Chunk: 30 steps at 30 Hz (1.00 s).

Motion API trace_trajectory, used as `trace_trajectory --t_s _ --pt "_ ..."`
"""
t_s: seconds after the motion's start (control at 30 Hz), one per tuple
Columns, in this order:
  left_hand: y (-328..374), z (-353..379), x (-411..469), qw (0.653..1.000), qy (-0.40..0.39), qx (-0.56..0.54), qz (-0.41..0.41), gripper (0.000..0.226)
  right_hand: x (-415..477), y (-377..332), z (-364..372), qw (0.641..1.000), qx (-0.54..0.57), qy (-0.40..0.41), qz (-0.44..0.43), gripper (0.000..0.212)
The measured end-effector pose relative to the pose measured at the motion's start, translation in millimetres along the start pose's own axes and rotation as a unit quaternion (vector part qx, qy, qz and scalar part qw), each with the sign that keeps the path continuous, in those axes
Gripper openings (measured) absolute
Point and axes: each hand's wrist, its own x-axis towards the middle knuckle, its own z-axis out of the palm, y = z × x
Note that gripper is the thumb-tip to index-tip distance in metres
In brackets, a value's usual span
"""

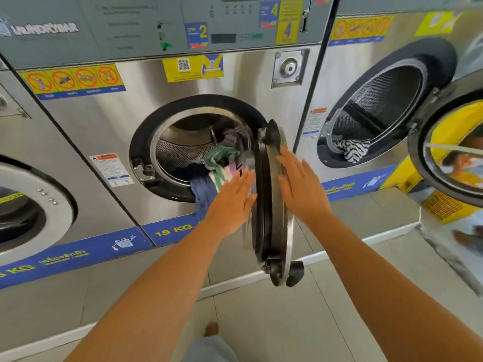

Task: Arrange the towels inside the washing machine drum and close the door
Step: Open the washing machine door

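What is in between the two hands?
In the head view, the open washer door, seen edge-on, stands between the left hand and the right hand.

A second machine (386, 105) at the right stands with its door (449, 142) open and a striped cloth (352, 150) at the drum's lower rim, a third machine (31, 205) is at the left edge, and grey floor tiles (287, 322) lie below.

Towels (222, 163) sit in the drum (183, 150), one hanging over its front lip, door (271, 205) swung edge-on at the opening's right, left hand (232, 199) left of it, right hand (300, 186) right of it, neighbouring machine (379, 105) further right.
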Motion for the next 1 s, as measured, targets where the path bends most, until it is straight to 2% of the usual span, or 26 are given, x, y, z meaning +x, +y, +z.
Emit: trace_trajectory --t_s 0.27,0.47,0.6,0.77,1.0 --pt "35 14 58 0.987 -0.027 0.117 0.107 0.062 -26 29 -7 0.981 -0.104 0.086 0.140 0.056" --pt "29 29 87 0.964 0.005 0.176 0.200 0.060 -30 64 -16 0.967 -0.167 0.071 0.178 0.066" --pt "34 35 110 0.955 -0.018 0.175 0.239 0.063 -27 69 -12 0.931 -0.221 0.109 0.271 0.065" --pt "46 40 134 0.945 -0.050 0.181 0.269 0.065 -12 66 5 0.881 -0.202 0.159 0.397 0.055" --pt "58 43 153 0.943 -0.058 0.155 0.288 0.065 -8 96 -9 0.889 -0.210 0.111 0.391 0.068"
